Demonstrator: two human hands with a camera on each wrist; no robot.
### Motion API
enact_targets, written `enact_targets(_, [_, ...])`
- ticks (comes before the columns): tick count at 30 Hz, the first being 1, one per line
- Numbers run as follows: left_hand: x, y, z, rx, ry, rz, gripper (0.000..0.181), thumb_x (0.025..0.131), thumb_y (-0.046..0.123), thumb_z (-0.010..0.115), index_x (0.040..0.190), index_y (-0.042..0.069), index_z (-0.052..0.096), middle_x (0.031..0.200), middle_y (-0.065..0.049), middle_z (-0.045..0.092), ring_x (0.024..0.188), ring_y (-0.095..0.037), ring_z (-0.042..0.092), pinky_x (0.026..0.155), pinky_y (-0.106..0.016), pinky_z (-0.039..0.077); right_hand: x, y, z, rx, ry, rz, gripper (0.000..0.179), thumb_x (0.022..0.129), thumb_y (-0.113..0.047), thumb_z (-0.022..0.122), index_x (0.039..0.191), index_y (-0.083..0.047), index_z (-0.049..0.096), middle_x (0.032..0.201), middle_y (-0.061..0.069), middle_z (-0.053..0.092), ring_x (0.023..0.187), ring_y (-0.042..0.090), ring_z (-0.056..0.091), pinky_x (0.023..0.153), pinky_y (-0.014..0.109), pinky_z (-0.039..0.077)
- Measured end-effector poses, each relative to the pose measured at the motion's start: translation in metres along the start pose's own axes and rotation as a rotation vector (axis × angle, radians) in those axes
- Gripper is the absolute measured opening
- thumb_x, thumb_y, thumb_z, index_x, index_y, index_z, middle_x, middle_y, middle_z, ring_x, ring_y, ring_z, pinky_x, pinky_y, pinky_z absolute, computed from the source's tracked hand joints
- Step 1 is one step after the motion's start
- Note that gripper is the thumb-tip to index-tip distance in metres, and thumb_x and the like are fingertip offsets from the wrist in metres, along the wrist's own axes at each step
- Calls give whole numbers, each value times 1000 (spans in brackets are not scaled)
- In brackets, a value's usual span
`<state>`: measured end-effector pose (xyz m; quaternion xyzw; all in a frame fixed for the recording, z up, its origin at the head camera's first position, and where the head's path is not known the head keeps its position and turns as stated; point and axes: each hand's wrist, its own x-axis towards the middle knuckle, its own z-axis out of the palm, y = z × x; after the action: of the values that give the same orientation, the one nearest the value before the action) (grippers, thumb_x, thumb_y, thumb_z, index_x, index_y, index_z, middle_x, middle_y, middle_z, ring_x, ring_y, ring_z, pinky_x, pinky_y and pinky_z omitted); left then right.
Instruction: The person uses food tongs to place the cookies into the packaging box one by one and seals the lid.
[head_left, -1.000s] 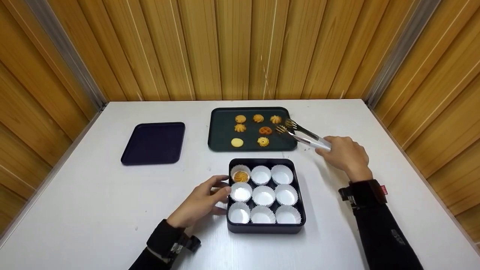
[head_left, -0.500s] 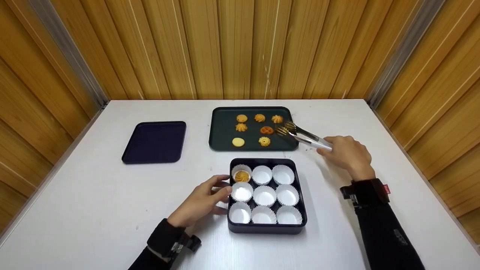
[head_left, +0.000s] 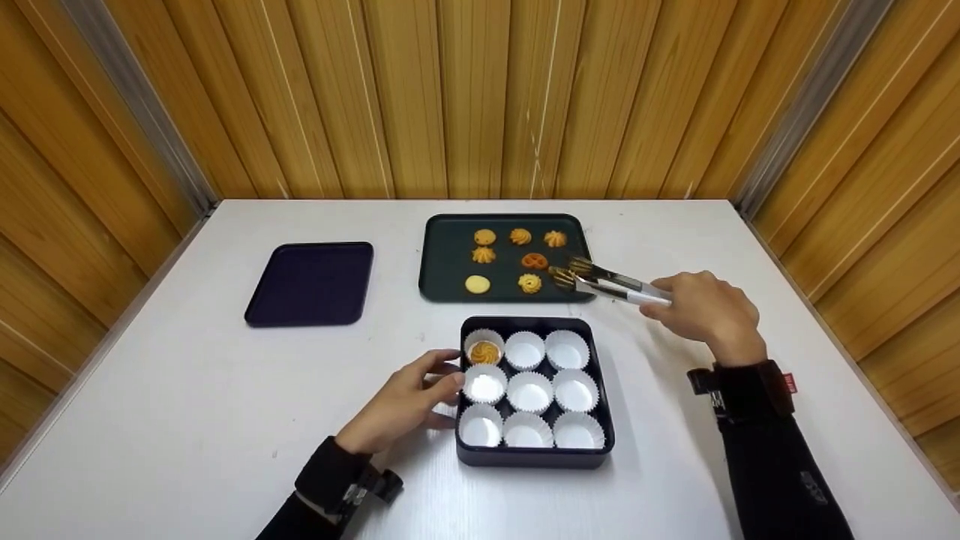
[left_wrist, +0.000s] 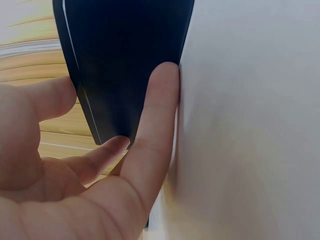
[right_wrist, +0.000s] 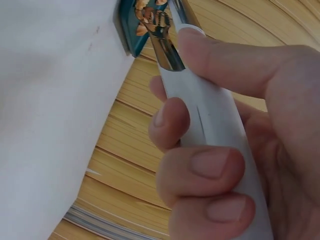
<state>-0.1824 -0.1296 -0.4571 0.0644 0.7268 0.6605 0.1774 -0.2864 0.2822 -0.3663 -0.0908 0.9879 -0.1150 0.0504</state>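
My right hand (head_left: 709,311) grips white-handled metal tongs (head_left: 616,283), with the fingers (right_wrist: 200,170) curled round the handles in the right wrist view. The tongs' two tips stand apart over the right part of a dark green tray (head_left: 442,262), beside a pretzel-shaped cookie (head_left: 534,261) and a round piped cookie (head_left: 529,283). My left hand (head_left: 405,401) touches the left side of a dark square box (head_left: 534,457). Its fingertips (left_wrist: 165,82) rest against the box wall. White paper cups (head_left: 529,392) fill the box in rows; the far left cup holds a swirled cookie (head_left: 484,353).
Several other cookies lie on the green tray, among them a pale round one (head_left: 477,284) and a star-shaped one (head_left: 484,255). A dark purple tray (head_left: 309,285) sits at the left on the white table (head_left: 187,397). Wood-look panels (head_left: 465,97) enclose the back and sides.
My right hand has shifted a little to the right, and the tongs' tips have come slightly nearer to me over the green tray. The left hand and the box stay put.
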Motion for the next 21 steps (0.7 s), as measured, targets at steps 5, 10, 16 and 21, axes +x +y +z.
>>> enact_targets(5, [0,0,0,1,1,-1,64,108,30,65,160,4,40,144,-22,54,112,-29,64,83,-44,69,-5,-5,-3,2,-17,4,52,99,-44,69,142,-15,69,106,17,69,85,33,59,58,42,47])
enact_targets(10, [-2,2,0,3,-4,2,63,108,31,64,160,4,41,144,-22,54,113,-30,64,85,-44,68,-7,-9,-5,5,-24,14,51,99,-44,69,141,-15,70,105,16,68,86,32,58,59,42,47])
enact_targets(16, [-2,2,0,2,-3,4,63,108,31,65,160,4,41,143,-21,55,112,-30,64,85,-44,68,-8,-10,-4,25,-35,30,53,99,-43,70,142,-12,69,101,15,67,84,30,57,58,37,44])
enact_targets(21, [-1,2,0,-2,-5,4,64,108,31,65,160,4,41,143,-22,55,113,-31,64,85,-44,68,-8,-10,-4,19,-32,27,53,99,-43,69,143,-13,68,109,16,69,88,31,58,60,38,46])
